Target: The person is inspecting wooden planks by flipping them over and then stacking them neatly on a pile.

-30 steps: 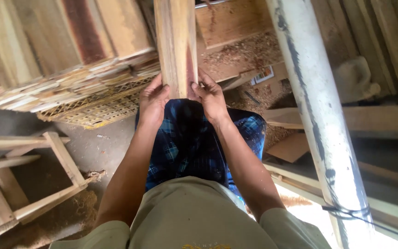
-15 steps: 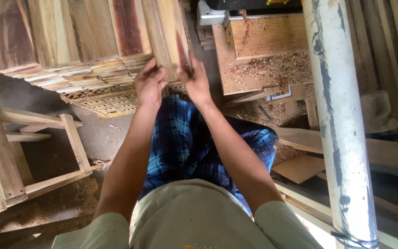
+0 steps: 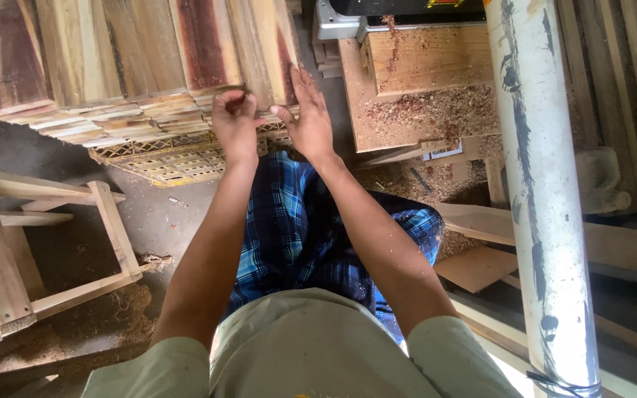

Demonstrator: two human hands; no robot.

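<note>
A stack of planed wooden boards (image 3: 119, 66) lies ahead of me, resting on a pale plastic lattice crate (image 3: 164, 158). My left hand (image 3: 234, 121) sits at the near end of the stack, fingers curled against the end of the rightmost boards (image 3: 259, 48). My right hand (image 3: 305, 110) is flat and spread, pressing on the right side of those same boards. Neither hand wraps around anything.
A white painted post (image 3: 536, 191) rises at the right. A sawdust-covered wooden bench (image 3: 422, 96) with a machine on it stands behind the boards. A wooden frame (image 3: 60, 236) stands at the left, and loose boards (image 3: 554, 236) lie at the right.
The board I held upright with both hands has gone down onto the right side of the stack. My hands moved forward with it, now resting at its end and side.
</note>
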